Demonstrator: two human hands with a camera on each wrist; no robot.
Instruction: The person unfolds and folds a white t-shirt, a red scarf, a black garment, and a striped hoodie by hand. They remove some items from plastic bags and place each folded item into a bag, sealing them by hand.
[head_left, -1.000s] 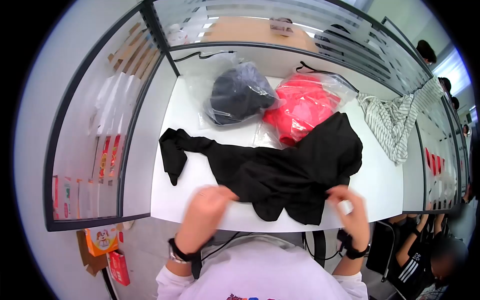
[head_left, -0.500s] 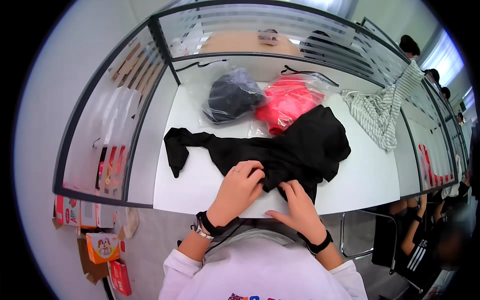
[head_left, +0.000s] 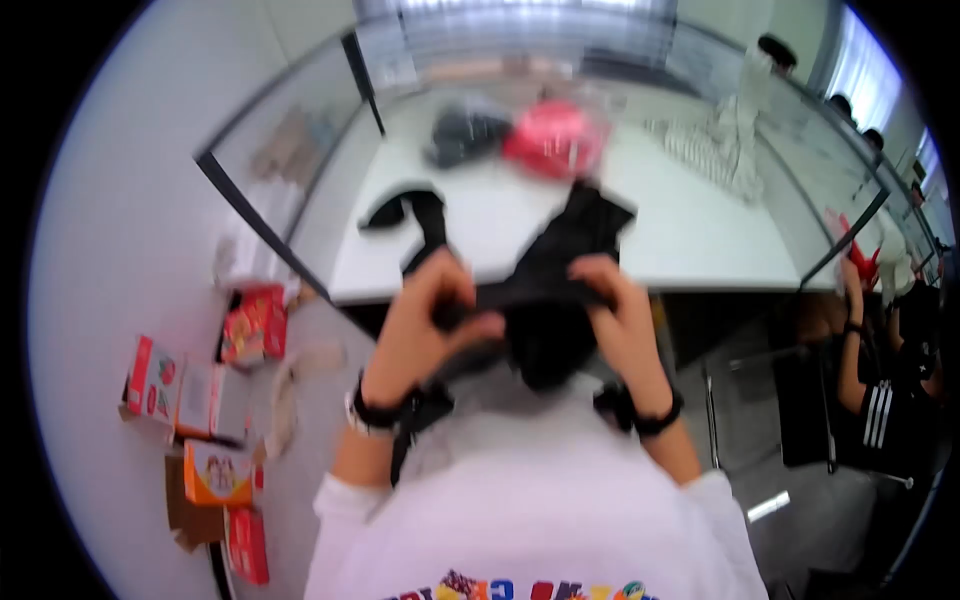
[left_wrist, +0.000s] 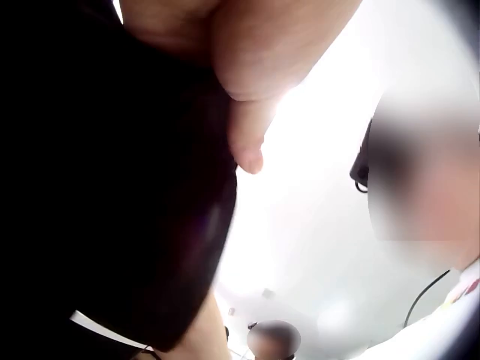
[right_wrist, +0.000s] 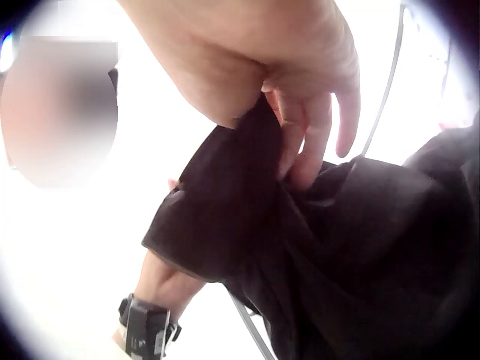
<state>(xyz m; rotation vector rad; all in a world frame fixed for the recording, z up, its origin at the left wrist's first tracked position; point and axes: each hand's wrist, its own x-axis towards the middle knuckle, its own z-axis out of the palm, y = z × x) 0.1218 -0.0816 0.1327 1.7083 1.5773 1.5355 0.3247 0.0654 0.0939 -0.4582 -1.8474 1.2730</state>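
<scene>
Both hands hold a black garment [head_left: 575,240] up at the table's front edge, part of it hanging over that edge against the body. The left hand [head_left: 425,315] grips it from the left side; in the left wrist view dark cloth [left_wrist: 135,195] fills the left half beside the thumb. On the other side the right hand [head_left: 622,330] pinches the cloth between thumb and fingers. A folded edge of the garment [right_wrist: 225,195] stands out below the right hand [right_wrist: 262,60] in the right wrist view. One black strip lies curved on the table at left.
Behind, on the white table [head_left: 700,235], are a dark bundle [head_left: 468,133] and a red bundle in plastic [head_left: 557,138]. A striped cloth [head_left: 715,150] drapes at the right. Glass partitions surround the table. Boxes [head_left: 220,474] stand on the floor at left; a person sits at right.
The hands have lifted part of the black garment off the table and drawn it toward the body. The head view has shifted, so the table appears higher in it.
</scene>
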